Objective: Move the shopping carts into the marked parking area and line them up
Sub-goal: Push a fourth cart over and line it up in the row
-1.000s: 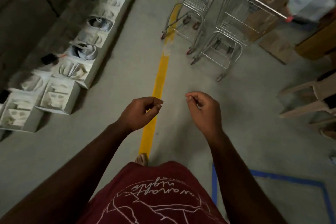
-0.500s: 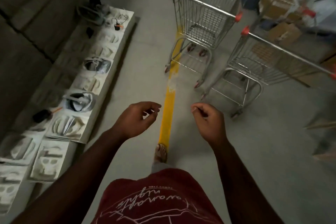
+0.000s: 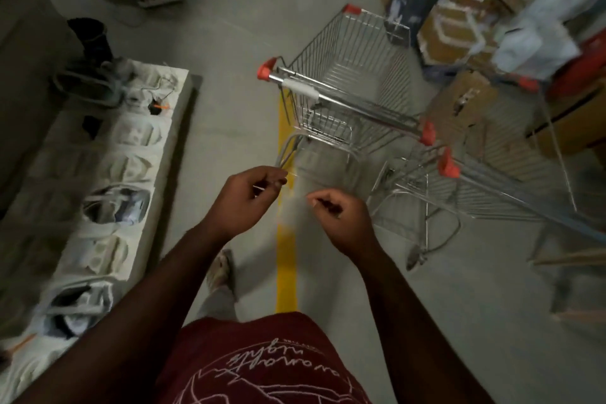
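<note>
Looking down from the head camera, I see both hands raised in front of a dark red printed shirt [image 3: 262,367], neither touching a cart. The left hand [image 3: 244,198] has its fingers curled in, thumb and forefinger tips close together; whether they pinch anything I cannot tell. The right hand [image 3: 341,216], just beside it at 3 o'clock, is curled the same way and holds nothing I can make out. The two hands are apart, with a yellow floor line [image 3: 286,259] running between them toward 12 o'clock.

At 1 o'clock from the hands stands the nearer shopping cart [image 3: 354,75], its wire basket bare inside, its handle bar [image 3: 347,103] capped in red at both ends and slanting across the view. Its left wheels sit about on the yellow line. At 3 o'clock is the second shopping cart [image 3: 498,174], blurred, its frame close beside the first cart.

At 9 o'clock a low pale shelf [image 3: 183,102] carries moulded white trays. At 1 to 2 o'clock, beyond the carts, cardboard boxes [image 3: 449,23] are piled. One sandalled foot [image 3: 223,269] shows below the left hand.
</note>
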